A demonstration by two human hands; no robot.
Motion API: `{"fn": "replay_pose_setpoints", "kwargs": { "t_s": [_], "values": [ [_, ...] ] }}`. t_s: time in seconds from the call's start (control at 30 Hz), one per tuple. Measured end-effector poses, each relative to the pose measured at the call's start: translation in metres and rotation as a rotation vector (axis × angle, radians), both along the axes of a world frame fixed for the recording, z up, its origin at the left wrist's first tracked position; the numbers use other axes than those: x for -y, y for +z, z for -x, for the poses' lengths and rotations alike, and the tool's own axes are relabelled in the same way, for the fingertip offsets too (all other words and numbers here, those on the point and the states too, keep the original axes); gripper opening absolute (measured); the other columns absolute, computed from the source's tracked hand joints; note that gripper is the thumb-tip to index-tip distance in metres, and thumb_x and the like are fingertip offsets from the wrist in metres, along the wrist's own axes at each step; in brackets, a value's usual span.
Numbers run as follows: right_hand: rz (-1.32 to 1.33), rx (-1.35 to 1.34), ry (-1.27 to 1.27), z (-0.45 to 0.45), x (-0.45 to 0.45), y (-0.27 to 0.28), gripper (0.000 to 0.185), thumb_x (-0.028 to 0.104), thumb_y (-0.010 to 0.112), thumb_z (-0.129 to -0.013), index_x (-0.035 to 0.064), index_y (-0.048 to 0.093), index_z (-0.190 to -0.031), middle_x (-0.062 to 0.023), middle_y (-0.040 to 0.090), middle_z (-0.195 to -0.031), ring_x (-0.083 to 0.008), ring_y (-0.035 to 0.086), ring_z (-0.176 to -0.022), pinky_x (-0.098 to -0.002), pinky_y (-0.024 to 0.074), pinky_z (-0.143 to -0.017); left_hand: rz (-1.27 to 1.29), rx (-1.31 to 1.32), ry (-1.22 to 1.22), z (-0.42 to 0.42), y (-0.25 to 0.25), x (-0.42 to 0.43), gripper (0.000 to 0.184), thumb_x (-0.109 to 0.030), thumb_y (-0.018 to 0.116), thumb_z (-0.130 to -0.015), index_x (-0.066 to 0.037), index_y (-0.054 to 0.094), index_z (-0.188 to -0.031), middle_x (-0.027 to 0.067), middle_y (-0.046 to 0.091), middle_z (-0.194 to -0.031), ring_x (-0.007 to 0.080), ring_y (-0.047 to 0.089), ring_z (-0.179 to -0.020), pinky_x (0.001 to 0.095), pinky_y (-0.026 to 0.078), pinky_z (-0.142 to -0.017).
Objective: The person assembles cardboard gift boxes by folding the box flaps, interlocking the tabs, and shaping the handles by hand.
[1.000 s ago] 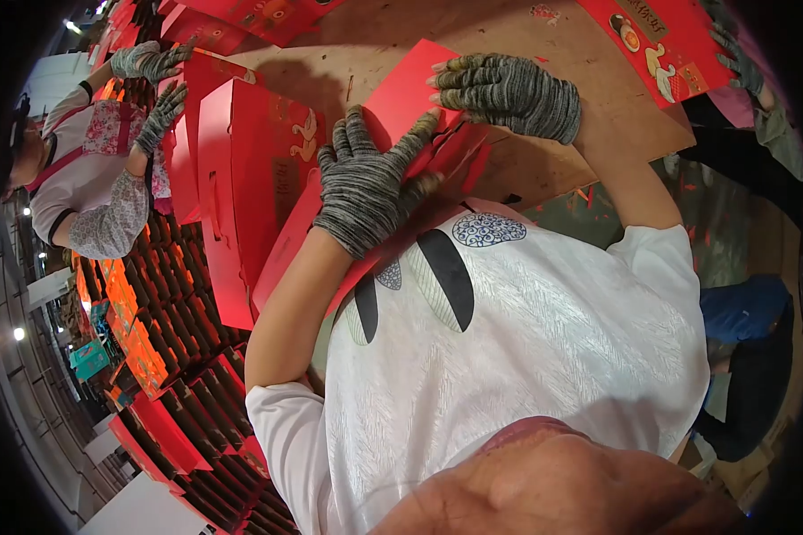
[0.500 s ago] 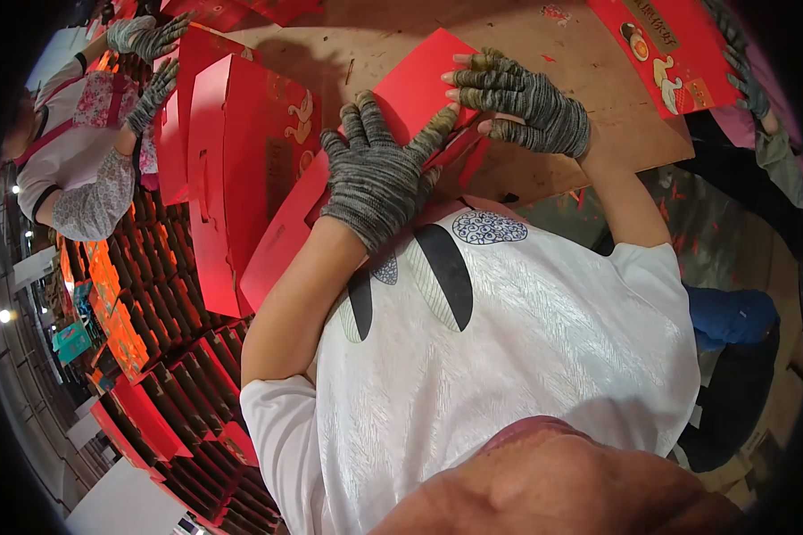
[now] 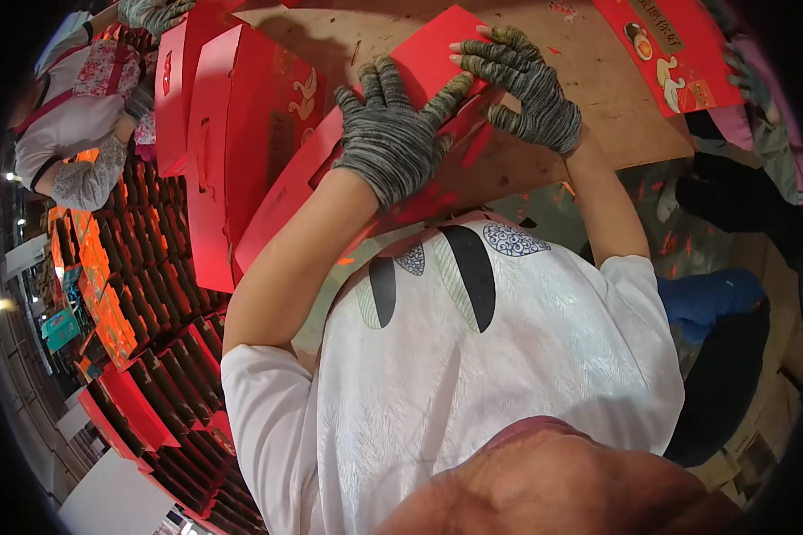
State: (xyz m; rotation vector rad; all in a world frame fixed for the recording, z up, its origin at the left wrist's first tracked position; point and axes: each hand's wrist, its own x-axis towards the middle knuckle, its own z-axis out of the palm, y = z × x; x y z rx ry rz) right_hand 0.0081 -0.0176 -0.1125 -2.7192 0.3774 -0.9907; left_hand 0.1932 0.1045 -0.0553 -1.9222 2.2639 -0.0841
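Observation:
A red cardboard box (image 3: 431,55) lies slanted on the table in front of me, its near side facing my body. My left hand (image 3: 391,134), in a grey knitted glove with bare fingertips, lies on its top with the fingers spread. My right hand (image 3: 528,85), gloved alike, rests at the box's right end with fingers stretched over the edge and the thumb apart. Just left of them stands an upright red gift box (image 3: 212,152) with a handle on its narrow side and a printed front. The underside of the worked box is hidden.
Another red box (image 3: 174,98) stands behind the upright one. A printed red box (image 3: 656,53) is at the far right, by a co-worker's gloved hand (image 3: 749,76). Another co-worker (image 3: 85,116) is at the left. Rows of red boxes (image 3: 165,392) fill the lower left. Scraps dot the brown tabletop (image 3: 598,134).
Both my hands and the box have shifted slightly up in view, my left hand also a little right. The left co-worker's hands have moved up and partly out of view.

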Motion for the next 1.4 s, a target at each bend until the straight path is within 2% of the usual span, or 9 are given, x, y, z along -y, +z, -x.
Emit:
{"fn": "replay_pose_setpoints", "kwargs": {
  "t_s": [0.13,0.2,0.23,0.33,0.43,0.77,1.0,1.2,1.4],
  "values": [
    [0.032,-0.032,-0.119,-0.004,-0.027,0.008,0.044,0.024,0.065,-0.076,0.0122,0.059,-0.118,-0.0046,0.055,-0.128,-0.0285,0.042,-0.126,-0.0412,0.0312,-0.107,0.181,-0.379,0.002,-0.021,-0.015,0.003,0.086,-0.054,0.063,-0.074,-0.026,0.020,-0.144,0.0317,0.022,-0.141,0.0469,0.027,-0.129,0.0604,0.025,-0.101],
    [-0.294,0.093,-0.028,-0.002,-0.049,0.012,0.028,0.019,0.064,-0.076,0.0091,0.064,-0.103,-0.0071,0.063,-0.111,-0.0290,0.055,-0.111,-0.0392,0.0410,-0.097,0.220,-0.352,0.040,-0.016,-0.018,0.004,0.096,-0.054,0.068,-0.068,-0.022,0.020,-0.144,0.0302,0.024,-0.140,0.0450,0.029,-0.127,0.0574,0.024,-0.102],
    [-0.700,0.278,0.159,0.000,-0.063,0.021,0.015,0.013,0.061,-0.078,0.0043,0.063,-0.090,-0.0091,0.065,-0.090,-0.0245,0.062,-0.088,-0.0371,0.0482,-0.083,0.191,-0.278,0.045,-0.013,-0.013,0.005,0.094,-0.053,0.068,-0.069,-0.023,0.020,-0.144,0.0301,0.025,-0.139,0.0453,0.029,-0.127,0.0577,0.025,-0.102],
    [-1.070,0.114,0.715,0.032,-0.072,0.014,0.034,0.032,0.060,-0.085,0.0001,0.062,-0.097,-0.0093,0.063,-0.081,-0.0186,0.061,-0.077,-0.0336,0.0476,-0.076,0.173,-0.220,0.023,-0.015,-0.011,0.006,0.089,-0.050,0.067,-0.071,-0.029,0.020,-0.144,0.0299,0.028,-0.138,0.0449,0.030,-0.127,0.0579,0.025,-0.101],
    [-1.458,0.152,0.153,0.044,-0.096,0.020,0.040,0.038,0.055,-0.089,-0.0015,0.062,-0.094,-0.0084,0.063,-0.073,-0.0138,0.058,-0.070,-0.0309,0.0449,-0.070,0.106,-0.146,0.019,-0.007,-0.002,0.004,0.084,-0.047,0.065,-0.073,-0.035,0.020,-0.144,0.0309,0.027,-0.137,0.0458,0.030,-0.126,0.0573,0.027,-0.100],
    [-1.327,0.031,-0.358,-0.031,-0.048,0.008,0.069,0.063,0.055,-0.080,-0.0062,0.063,-0.075,-0.0150,0.059,-0.054,-0.0245,0.063,-0.051,-0.0340,0.0526,-0.051,0.002,-0.053,0.059,0.002,0.001,0.006,0.079,-0.050,0.060,-0.078,-0.036,0.019,-0.144,0.0322,0.024,-0.139,0.0474,0.028,-0.127,0.0623,0.025,-0.098],
    [-1.413,0.054,-0.345,-0.027,-0.056,0.007,0.061,0.053,0.056,-0.085,-0.0078,0.062,-0.077,-0.0204,0.063,-0.061,-0.0271,0.064,-0.053,-0.0346,0.0545,-0.053,0.121,-0.160,0.051,-0.007,-0.005,0.004,0.087,-0.057,0.059,-0.074,-0.019,0.025,-0.144,0.0310,0.029,-0.137,0.0450,0.032,-0.125,0.0580,0.029,-0.097],
    [-1.631,0.192,-0.239,-0.023,-0.063,0.006,0.043,0.041,0.056,-0.089,-0.0014,0.065,-0.087,-0.0122,0.065,-0.066,-0.0200,0.063,-0.050,-0.0288,0.0521,-0.045,0.183,-0.226,0.033,-0.015,-0.016,0.008,0.075,-0.058,0.052,-0.079,-0.022,0.032,-0.142,0.0294,0.031,-0.137,0.0438,0.033,-0.125,0.0569,0.028,-0.098],
    [-1.077,-0.110,-0.361,-0.025,-0.062,0.010,0.048,0.041,0.053,-0.090,-0.0054,0.064,-0.088,-0.0151,0.064,-0.063,-0.0188,0.060,-0.049,-0.0287,0.0510,-0.049,0.181,-0.200,0.073,-0.012,-0.012,0.010,0.070,-0.056,0.051,-0.082,-0.023,0.034,-0.141,0.0280,0.034,-0.135,0.0418,0.036,-0.122,0.0557,0.030,-0.097]
  ]
}}
